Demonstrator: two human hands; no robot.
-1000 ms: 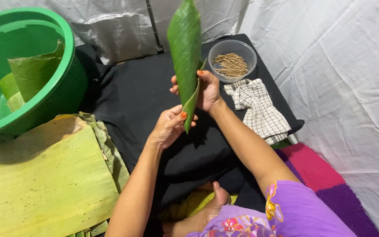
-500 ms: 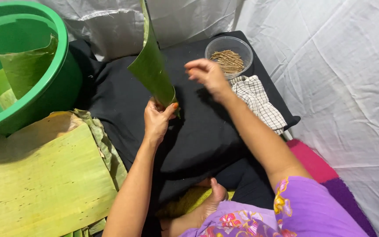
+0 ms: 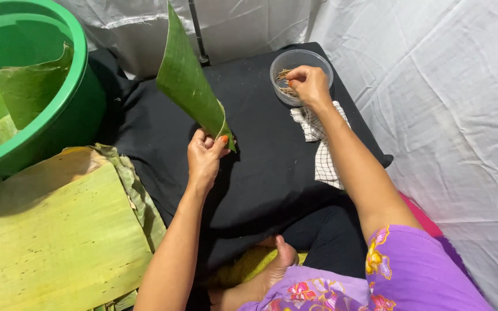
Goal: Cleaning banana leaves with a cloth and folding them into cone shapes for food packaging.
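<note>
The right hand [image 3: 309,83] is out over the clear plastic bowl [image 3: 301,75] at the far corner of the table [image 3: 260,167], its fingers curled down and pinched in among the thin brown sticks [image 3: 285,82] piled there — whether it has one caught between the fingertips, I cannot tell from here. The left hand [image 3: 206,155] is closed around the narrow bottom end of a rolled banana leaf [image 3: 188,83], thumb pressed over the fold. The leaf stands like a cone, its long axis running up and leaning away to the left, the point down at the hand and the wide mouth high near the back cloth.

From the right hand the leaf's pinched tip lies to the left and nearer the body, with bare black cloth between them and nothing standing in that gap. Just under the right wrist lies a checked cloth [image 3: 321,144], touching the bowl's near side. Farther left sits a big green tub [image 3: 76,109] with more leaf pieces inside, and in front of it a stack of flat yellowed banana leaves [image 3: 53,230] — both well apart from either hand.
</note>
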